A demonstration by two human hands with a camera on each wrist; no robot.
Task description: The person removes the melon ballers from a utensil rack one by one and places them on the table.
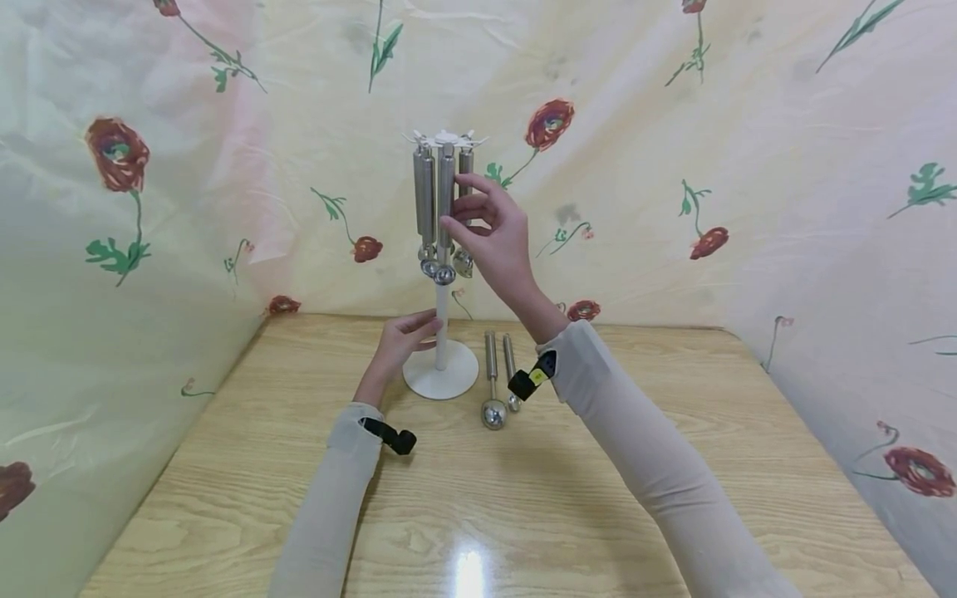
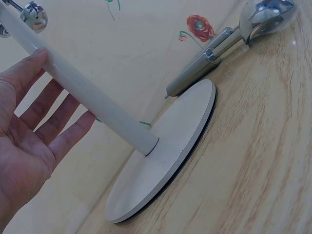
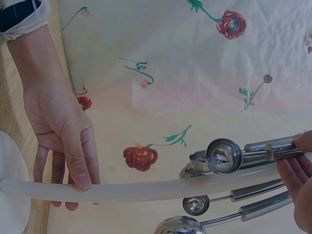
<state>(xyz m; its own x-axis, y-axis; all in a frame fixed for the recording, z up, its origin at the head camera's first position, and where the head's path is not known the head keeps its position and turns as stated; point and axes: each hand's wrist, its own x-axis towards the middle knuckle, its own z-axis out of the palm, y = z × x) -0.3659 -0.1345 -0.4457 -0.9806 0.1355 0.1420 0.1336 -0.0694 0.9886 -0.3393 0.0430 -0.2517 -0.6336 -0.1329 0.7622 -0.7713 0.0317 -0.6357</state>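
A white stand (image 1: 458, 378) with a round base and upright pole carries several steel scoops (image 1: 426, 195) hung from hooks at its top. My left hand (image 1: 404, 339) holds the pole low down, thumb on one side and fingers behind it, as the left wrist view shows. My right hand (image 1: 493, 237) pinches the handle of a small round-bowled scoop (image 3: 224, 156) between thumb and fingers. That scoop hangs upright at the front of the stand, its handle top right at the hooks.
Two more steel utensils lie on the wooden table (image 1: 598, 498) right of the base: a large round-bowled one (image 1: 493, 413) and a thinner one (image 1: 510, 357) partly behind the right wrist camera. A flowered cloth (image 1: 635, 124) rises behind and along both sides.
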